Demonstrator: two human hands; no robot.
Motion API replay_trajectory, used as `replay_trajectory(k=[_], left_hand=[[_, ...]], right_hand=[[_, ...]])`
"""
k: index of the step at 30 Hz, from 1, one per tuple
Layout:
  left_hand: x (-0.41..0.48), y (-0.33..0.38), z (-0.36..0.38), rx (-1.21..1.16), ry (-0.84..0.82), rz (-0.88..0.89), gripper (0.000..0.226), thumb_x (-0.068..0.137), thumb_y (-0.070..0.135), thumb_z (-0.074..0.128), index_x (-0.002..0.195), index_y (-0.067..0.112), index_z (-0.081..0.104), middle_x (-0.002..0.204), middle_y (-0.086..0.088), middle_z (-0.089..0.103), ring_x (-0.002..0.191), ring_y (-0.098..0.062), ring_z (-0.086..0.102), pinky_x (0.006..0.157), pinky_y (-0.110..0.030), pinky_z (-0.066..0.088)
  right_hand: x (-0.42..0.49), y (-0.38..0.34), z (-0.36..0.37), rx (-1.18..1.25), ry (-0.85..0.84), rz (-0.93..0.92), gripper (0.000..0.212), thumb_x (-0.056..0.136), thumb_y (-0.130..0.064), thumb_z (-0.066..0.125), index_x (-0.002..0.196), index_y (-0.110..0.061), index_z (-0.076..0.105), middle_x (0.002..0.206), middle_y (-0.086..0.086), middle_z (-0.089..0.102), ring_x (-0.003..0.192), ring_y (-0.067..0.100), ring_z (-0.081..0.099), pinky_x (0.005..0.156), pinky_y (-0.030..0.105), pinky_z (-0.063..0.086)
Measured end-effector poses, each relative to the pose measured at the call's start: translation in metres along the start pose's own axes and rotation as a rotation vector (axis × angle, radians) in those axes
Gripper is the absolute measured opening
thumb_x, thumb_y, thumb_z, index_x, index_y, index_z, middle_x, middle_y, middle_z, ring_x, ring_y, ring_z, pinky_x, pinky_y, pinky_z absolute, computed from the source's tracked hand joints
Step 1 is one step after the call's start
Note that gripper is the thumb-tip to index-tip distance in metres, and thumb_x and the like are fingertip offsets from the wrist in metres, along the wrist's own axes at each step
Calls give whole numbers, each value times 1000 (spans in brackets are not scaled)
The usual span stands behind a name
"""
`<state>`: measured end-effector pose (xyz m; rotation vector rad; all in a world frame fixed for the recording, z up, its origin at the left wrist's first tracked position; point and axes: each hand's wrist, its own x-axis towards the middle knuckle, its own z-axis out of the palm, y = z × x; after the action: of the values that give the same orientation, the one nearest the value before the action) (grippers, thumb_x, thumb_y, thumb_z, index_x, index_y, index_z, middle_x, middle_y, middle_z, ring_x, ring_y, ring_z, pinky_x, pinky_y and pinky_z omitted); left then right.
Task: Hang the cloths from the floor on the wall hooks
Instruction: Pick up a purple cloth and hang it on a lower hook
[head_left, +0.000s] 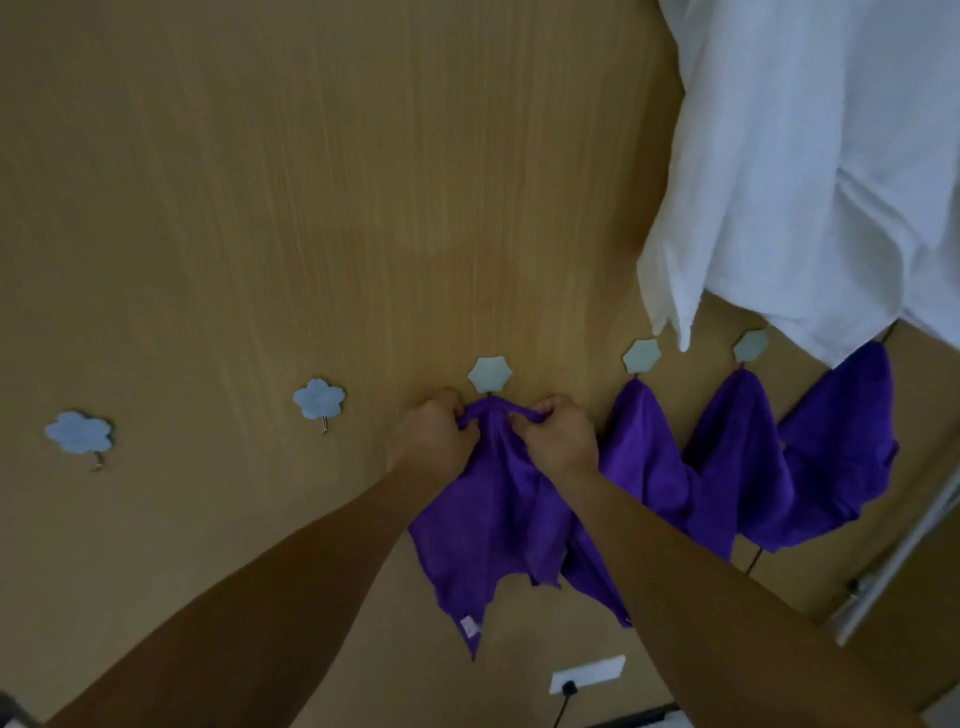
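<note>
A purple cloth hangs against the wooden wall just under a pale green flower-shaped hook. My left hand grips its top edge on the left, and my right hand grips the top edge on the right, with the bunched fabric between them right at the hook. Three more purple cloths hang to the right: one under a green hook, one under another green hook, and one partly behind a white fabric.
Two bare blue flower hooks sit on the wall to the left. A large white fabric hangs at the upper right. A wall socket with a plugged cable lies below. A door edge with a handle is at the right.
</note>
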<state>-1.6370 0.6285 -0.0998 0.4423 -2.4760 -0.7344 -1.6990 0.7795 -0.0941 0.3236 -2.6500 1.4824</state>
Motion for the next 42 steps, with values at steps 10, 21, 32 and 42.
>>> replay_trajectory(k=[10, 21, 32, 42], left_hand=[[-28, -8, 2, 500, 86, 137, 39, 79, 37, 64, 109, 15, 53, 88, -5, 66, 79, -27, 63, 66, -32, 40], [-38, 1, 9, 182, -49, 288, 64, 87, 42, 56, 141, 12, 40, 128, -6, 54, 106, -22, 58, 81, -33, 49], [-36, 1, -4, -97, -227, 104, 34, 88, 5, 51, 121, 11, 57, 99, -1, 64, 82, -10, 53, 63, -11, 36], [-50, 2, 2, 34, -150, 14, 46, 86, 26, 61, 128, 11, 50, 103, -9, 65, 93, -29, 62, 70, -31, 44]], right_hand=[[-15, 2, 3, -484, 57, -167, 30, 84, -39, 62, 108, -22, 58, 113, 0, 59, 111, 25, 51, 94, 41, 42], [-35, 13, 14, -136, -116, -444, 38, 91, -22, 53, 129, -16, 51, 118, 2, 58, 101, 17, 58, 88, 37, 50], [-23, 25, 7, -299, -197, -383, 34, 91, -18, 51, 124, -15, 57, 103, 6, 68, 92, 25, 64, 81, 37, 53], [-37, 46, 2, -314, -282, -290, 45, 89, -36, 59, 125, -10, 51, 124, 7, 56, 117, 26, 51, 95, 41, 46]])
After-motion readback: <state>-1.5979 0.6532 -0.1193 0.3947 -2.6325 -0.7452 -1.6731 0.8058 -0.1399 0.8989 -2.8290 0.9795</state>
